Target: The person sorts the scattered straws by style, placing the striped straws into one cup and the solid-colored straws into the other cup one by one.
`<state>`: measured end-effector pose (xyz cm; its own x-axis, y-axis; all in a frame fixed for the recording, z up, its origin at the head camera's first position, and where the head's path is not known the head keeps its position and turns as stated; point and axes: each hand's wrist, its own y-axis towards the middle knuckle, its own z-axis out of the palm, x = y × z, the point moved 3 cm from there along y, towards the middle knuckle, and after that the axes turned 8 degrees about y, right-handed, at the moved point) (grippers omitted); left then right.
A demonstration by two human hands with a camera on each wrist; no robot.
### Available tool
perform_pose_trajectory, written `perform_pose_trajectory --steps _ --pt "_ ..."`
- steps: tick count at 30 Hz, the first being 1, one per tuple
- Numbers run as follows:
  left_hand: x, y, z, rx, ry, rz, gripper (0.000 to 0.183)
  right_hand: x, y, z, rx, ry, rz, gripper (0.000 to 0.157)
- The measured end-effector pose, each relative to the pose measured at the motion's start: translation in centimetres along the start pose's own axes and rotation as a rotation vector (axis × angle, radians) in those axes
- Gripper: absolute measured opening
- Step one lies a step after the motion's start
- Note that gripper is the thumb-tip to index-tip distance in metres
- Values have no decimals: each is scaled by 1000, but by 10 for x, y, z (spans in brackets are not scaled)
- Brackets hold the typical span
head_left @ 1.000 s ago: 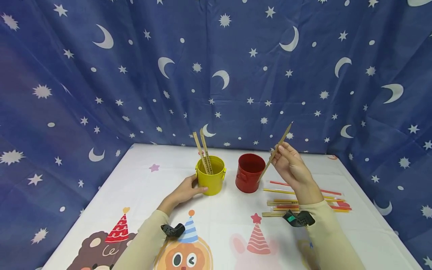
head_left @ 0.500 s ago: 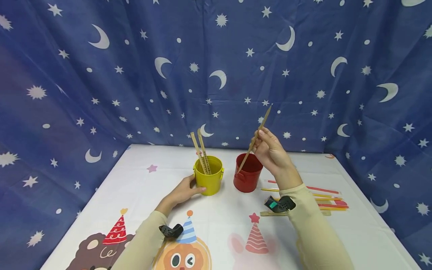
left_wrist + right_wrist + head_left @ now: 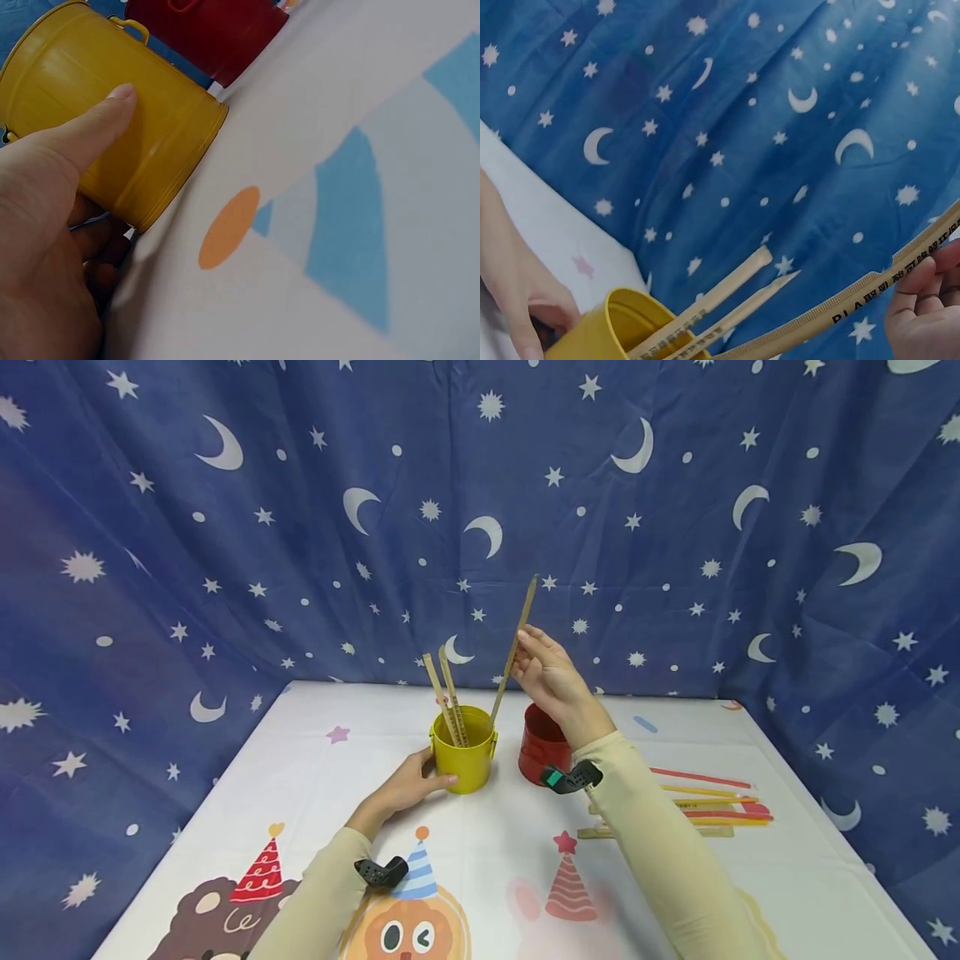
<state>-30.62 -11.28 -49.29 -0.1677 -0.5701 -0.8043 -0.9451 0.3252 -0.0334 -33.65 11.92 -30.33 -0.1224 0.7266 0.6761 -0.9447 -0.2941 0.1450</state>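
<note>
My left hand (image 3: 405, 783) holds a small yellow metal bucket (image 3: 467, 770), thumb across its front and fingers curled behind the lower side, as the left wrist view shows. Two paper-wrapped straws (image 3: 705, 307) stand leaning inside it. Between the thumb and fingers of my right hand (image 3: 551, 675) is another paper-wrapped straw (image 3: 855, 300), printed with dark lettering. It slants down, and its lower end is at the right side of the yellow bucket's mouth. A red bucket (image 3: 542, 752) stands just to the right, partly hidden behind my right hand and wrist.
On the right of the white printed tablecloth (image 3: 480, 877) lie several straws: red (image 3: 705, 777), yellow (image 3: 701, 791) and a paper-wrapped one (image 3: 716, 832). My right forearm covers some of them. A blue curtain (image 3: 480, 510) with moons and stars hangs behind the table.
My right hand has carried the wrapped straw left, past the red bucket, to the yellow bucket's mouth, and the straw stands steeper. My left hand has stayed at the yellow bucket.
</note>
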Motion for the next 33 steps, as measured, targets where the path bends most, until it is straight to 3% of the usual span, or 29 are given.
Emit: perform_pose_trajectory --steps 5,13,23,33 --pt "-2 0 2 6 -7 -13 92 -13 11 -10 -72 -50 27 23" --pt "2 0 5 15 -29 -14 92 -37 19 -29 -164 -117 54 13" --pt "-2 1 -4 9 -8 -35 94 -58 29 -32 -248 -163 106 8" --pt "-2 1 0 3 -7 -42 93 -77 35 -37 -318 -239 127 5"
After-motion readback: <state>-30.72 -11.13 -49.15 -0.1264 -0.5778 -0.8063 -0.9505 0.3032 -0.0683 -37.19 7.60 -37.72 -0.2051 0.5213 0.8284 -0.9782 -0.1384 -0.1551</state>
